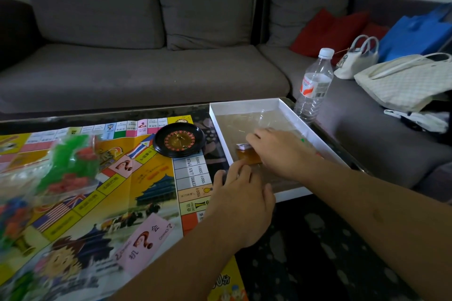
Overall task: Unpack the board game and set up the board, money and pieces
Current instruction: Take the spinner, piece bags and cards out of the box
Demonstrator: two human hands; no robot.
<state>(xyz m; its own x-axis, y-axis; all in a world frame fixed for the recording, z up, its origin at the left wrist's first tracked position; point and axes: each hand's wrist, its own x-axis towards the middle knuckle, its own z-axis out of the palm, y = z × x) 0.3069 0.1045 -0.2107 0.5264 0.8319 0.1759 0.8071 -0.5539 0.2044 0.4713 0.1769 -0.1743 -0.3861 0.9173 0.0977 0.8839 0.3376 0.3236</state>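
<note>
Reaching into the white box [247,106] at the table's far right corner, my right hand [281,151] lies over an orange stack of paper money [247,156] against the box's left wall; whether its fingers pinch the stack I cannot tell, as the hand hides them. I see crumpled clear wrap [269,117] in the box's far half. My left hand [241,199] rests at the box's near left corner, fingers straight and slightly spread, the forefinger touching the wall.

The game board [137,178] lies unfolded over the table's left side. Readable on it: "DESTINY", "1500", "1000", "3200", "3000", and a pink question-mark square with Chinese characters. A black roulette wheel [179,139] sits on the board's far right corner. At the board's left edge I note a clear bag of green and red plastic pieces [68,161], blurred.

A capped water bottle [314,85] stands just beyond the box's far right corner, its red and white label unreadable.
</note>
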